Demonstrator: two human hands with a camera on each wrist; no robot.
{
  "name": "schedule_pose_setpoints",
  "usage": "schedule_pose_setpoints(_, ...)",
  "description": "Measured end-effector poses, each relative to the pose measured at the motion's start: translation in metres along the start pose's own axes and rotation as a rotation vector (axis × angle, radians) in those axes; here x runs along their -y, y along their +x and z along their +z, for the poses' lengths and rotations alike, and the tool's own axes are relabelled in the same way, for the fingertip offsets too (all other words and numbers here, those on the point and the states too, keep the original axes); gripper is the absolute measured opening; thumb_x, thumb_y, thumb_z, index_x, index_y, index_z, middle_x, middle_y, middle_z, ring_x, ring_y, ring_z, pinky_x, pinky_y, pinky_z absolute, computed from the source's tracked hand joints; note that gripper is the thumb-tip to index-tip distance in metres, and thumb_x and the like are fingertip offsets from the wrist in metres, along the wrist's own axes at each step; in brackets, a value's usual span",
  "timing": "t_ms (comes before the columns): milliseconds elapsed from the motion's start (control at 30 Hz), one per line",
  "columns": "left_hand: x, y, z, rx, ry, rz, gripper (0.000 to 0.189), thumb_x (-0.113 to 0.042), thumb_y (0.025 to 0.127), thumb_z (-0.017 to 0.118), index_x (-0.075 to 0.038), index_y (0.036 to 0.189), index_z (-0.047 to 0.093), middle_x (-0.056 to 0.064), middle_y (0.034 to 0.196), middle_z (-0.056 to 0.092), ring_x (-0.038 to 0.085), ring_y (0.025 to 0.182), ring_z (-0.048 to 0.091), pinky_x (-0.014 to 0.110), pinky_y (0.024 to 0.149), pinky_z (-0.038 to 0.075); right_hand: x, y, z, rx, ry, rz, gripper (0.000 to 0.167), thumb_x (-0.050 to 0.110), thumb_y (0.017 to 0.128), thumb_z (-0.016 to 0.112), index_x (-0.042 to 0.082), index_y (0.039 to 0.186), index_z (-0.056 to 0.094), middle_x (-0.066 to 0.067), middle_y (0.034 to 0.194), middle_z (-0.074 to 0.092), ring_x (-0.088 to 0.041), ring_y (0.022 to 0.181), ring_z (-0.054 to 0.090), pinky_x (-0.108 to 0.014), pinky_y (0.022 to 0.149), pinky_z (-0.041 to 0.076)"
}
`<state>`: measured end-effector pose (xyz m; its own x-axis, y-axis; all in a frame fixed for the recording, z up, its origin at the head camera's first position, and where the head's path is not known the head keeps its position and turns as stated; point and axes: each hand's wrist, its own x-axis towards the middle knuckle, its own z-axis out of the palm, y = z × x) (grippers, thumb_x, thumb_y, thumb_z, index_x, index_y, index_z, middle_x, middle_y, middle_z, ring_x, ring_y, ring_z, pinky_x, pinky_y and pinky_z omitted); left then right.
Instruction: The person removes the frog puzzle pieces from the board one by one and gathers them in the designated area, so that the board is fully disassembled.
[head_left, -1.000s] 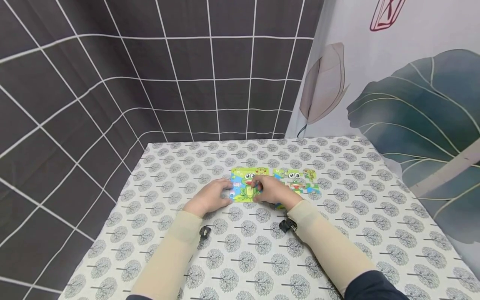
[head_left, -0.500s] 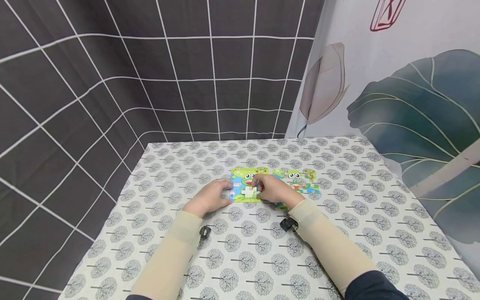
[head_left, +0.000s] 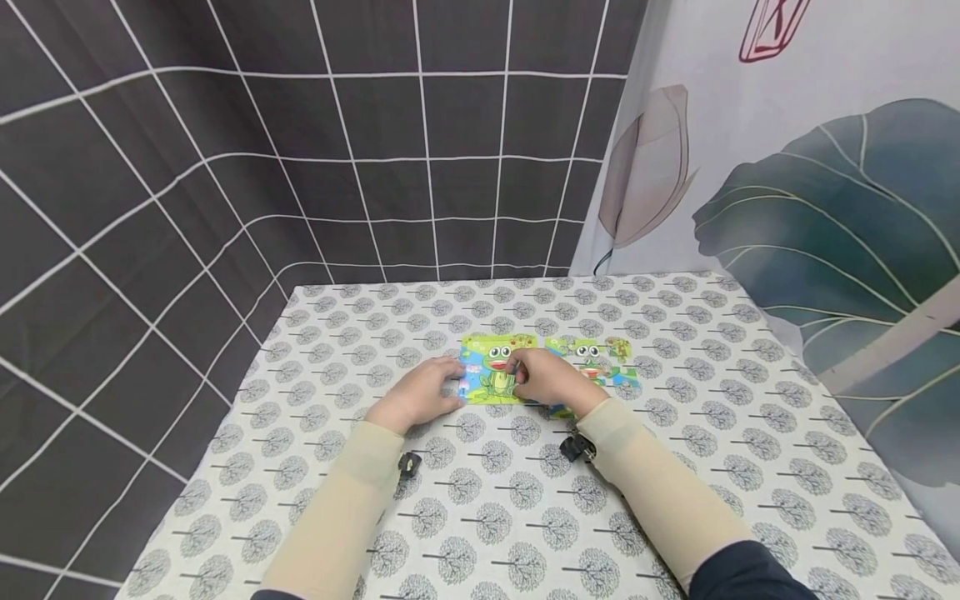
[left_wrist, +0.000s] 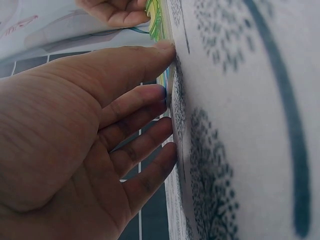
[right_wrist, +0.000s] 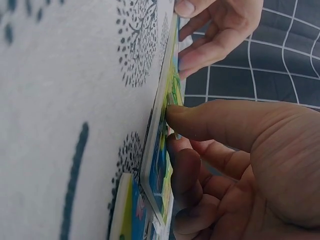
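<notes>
A frog jigsaw puzzle, bright green and blue, lies flat on the table. My left hand rests at its left side, fingers loosely extended; in the left wrist view the thumb and fingertips touch down along the edge. Over the puzzle's right part, my right hand pinches a small puzzle piece between thumb and index finger, low against the surface. That hand hides much of the puzzle's right side. To the right lie more frog puzzle pieces, showing eyes and a mouth, partly covered by the right hand and wrist.
A white cloth with grey tree prints covers the table. A dark gridded curtain hangs behind and to the left. A pale curtain with leaf prints hangs on the right.
A pale, piece-shaped patch on the frog's belly half a second ago now shows green and yellow. The right hand has shifted very slightly; the left hand has stayed put.
</notes>
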<state>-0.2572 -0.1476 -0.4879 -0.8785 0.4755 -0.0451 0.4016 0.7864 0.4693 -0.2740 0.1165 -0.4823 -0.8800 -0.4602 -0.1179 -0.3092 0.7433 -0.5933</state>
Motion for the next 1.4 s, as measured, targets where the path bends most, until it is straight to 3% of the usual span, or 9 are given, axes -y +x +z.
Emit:
schedule_pose_setpoints(1000,0.000,0.000,0.001,-0.002,-0.003,-0.004,0.061,-0.028,0.089,0.084,-0.009,0.143,0.062,0.007,0.156,0.053,0.027,0.147,0.044,0.041,0.126,0.030,-0.004,-0.003,-0.009,-0.020,-0.012,-0.019,0.031,0.006,0.086,0.079,0.010,0.115,0.069,0.003,0.085,0.062,-0.015,0.071,0.057,-0.033,0.073,0.054)
schedule_pose_setpoints(1400,0.002,0.002,0.002,-0.003,-0.003,-0.010,0.062,-0.028,0.090,0.084,-0.011,0.145,0.062,0.006,0.157,0.052,0.026,0.148,0.044,0.041,0.126,0.029,-0.022,-0.023,-0.018,-0.047,0.023,-0.033,0.027,0.003,0.086,0.077,0.009,0.111,0.070,0.002,0.086,0.062,-0.015,0.075,0.057,-0.033,0.071,0.054)
